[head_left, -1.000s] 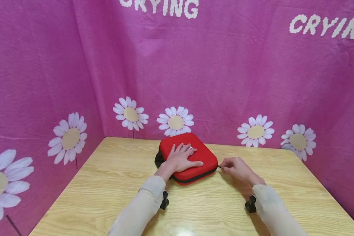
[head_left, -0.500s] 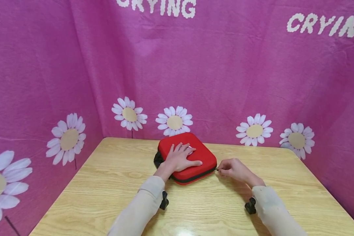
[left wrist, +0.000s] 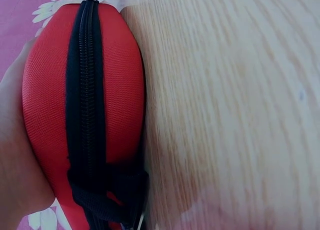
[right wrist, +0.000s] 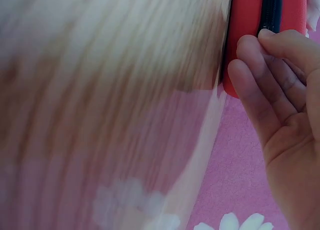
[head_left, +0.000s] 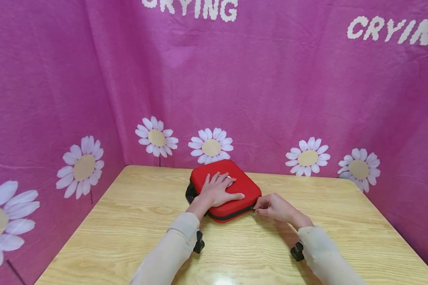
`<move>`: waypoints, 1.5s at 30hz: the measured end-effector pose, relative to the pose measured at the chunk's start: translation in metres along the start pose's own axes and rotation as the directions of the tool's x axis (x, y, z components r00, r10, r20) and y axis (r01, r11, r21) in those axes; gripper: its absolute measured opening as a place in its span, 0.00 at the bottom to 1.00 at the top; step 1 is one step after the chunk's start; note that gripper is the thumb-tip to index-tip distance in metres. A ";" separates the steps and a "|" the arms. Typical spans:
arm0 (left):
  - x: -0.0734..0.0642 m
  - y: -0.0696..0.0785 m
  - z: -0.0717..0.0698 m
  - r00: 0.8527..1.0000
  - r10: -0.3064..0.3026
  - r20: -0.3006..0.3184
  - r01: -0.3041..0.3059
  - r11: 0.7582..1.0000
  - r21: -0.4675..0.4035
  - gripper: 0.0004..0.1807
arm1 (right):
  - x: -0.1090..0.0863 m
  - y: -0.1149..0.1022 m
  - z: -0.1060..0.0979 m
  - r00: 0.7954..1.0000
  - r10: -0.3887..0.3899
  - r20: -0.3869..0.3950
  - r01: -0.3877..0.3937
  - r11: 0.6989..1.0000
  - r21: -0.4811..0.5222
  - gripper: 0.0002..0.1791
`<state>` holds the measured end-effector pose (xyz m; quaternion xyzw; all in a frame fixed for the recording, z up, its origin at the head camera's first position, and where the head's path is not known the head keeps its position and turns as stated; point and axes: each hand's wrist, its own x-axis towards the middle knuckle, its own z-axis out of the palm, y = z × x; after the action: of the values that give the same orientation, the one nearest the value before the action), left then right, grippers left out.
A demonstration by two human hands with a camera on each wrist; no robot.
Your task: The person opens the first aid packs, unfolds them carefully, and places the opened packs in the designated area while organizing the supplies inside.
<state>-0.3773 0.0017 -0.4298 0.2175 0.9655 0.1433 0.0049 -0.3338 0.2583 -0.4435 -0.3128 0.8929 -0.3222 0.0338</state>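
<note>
A red zippered case (head_left: 244, 183) with rounded corners lies flat on the table, lid down over its body. My left hand (head_left: 215, 192) rests on the lid with fingers spread and partly covers a white mark there. At the case's near right corner, my right hand (head_left: 279, 208) pinches the zipper pull between thumb and fingers. The pull is mostly hidden by those fingertips in the right wrist view, where the right hand (right wrist: 285, 95) is close against the case's side. The black zipper (left wrist: 87, 85) runs along the side with its teeth joined in the left wrist view.
A black strap handle (head_left: 191, 192) sticks out from the case's left side. The light wooden table (head_left: 146, 221) backs onto a pink cloth (head_left: 264, 87) with white daisies and lettering. A small black device (head_left: 198, 242) sits at the left cuff, and another (head_left: 297, 251) at the right.
My right hand has moved left with the zipper pull, round the case's right corner onto its near side. The left hand has stayed on the lid.
</note>
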 end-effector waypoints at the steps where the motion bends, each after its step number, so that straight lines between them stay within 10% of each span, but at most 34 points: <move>1: 0.000 0.000 0.000 1.000 -0.004 -0.001 0.004 1.000 0.000 0.46 | 0.000 0.000 0.001 1.000 0.000 0.003 0.000 1.000 0.007 0.04; 45: -0.007 0.010 0.000 0.983 -0.117 -0.140 0.112 0.993 -0.042 0.42 | 0.018 -0.039 0.035 0.994 0.006 0.111 -0.020 0.993 0.119 0.02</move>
<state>-0.3666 0.0076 -0.4278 0.1507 0.9717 0.1743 -0.0521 -0.3183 0.2058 -0.4452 -0.3216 0.8707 -0.3574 0.1040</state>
